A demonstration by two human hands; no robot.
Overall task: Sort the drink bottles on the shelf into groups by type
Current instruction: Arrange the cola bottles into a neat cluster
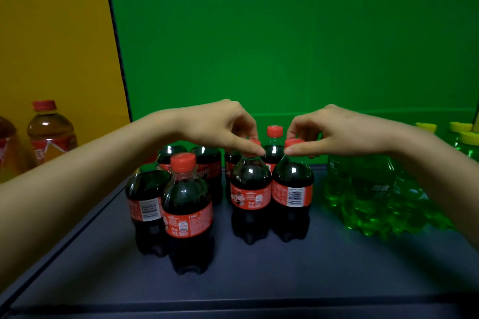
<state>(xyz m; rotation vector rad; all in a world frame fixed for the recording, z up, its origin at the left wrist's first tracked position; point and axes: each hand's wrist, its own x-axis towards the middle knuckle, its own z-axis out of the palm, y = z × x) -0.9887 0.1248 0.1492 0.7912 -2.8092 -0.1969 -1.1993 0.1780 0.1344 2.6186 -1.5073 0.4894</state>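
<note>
Grouping judged near complete: tea bottles (50, 134) left, cola bottles (188, 204) centre, green bottles (368, 189) right. Left hand (220, 127) fingers (248, 146) pinch figure-label cola (250, 194) at cap; right hand (329, 132) pinches barcode-side cola (293, 189). Cola gap left to close.

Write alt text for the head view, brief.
A person's left hand and right hand each pinch the red cap of a dark plastic cola bottle, the left cola bottle and right cola bottle side by side on a dark shelf. Green yellow-capped bottles stand right, amber red-capped bottles left.
</note>
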